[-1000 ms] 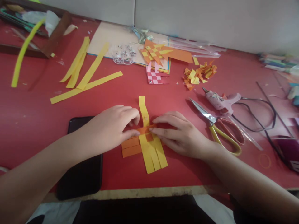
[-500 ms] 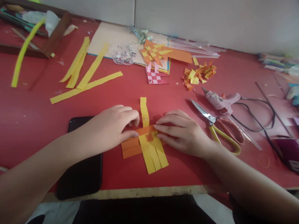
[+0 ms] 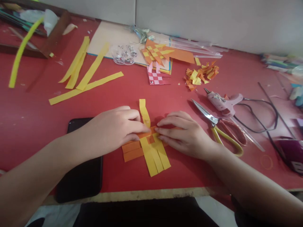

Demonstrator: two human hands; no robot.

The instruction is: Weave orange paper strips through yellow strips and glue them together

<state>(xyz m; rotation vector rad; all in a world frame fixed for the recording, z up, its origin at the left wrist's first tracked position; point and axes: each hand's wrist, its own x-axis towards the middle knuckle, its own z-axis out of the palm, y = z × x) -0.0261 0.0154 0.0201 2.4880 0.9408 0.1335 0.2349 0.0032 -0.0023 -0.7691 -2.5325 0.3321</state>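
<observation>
I have orange strips [image 3: 132,152] and yellow strips [image 3: 155,157] of paper crossed before me on the red table [image 3: 118,176]. The orange ends stick out to my left; the yellow ends point toward me, narrow gaps between them. A small orange patch [image 3: 151,139] shows among the yellow. One lone yellow length [image 3: 145,113], slightly bent, points away from me.

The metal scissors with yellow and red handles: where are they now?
In the head view, the scissors lie on the red tabletop, right of the person's right hand and just below the pink glue gun.
</observation>
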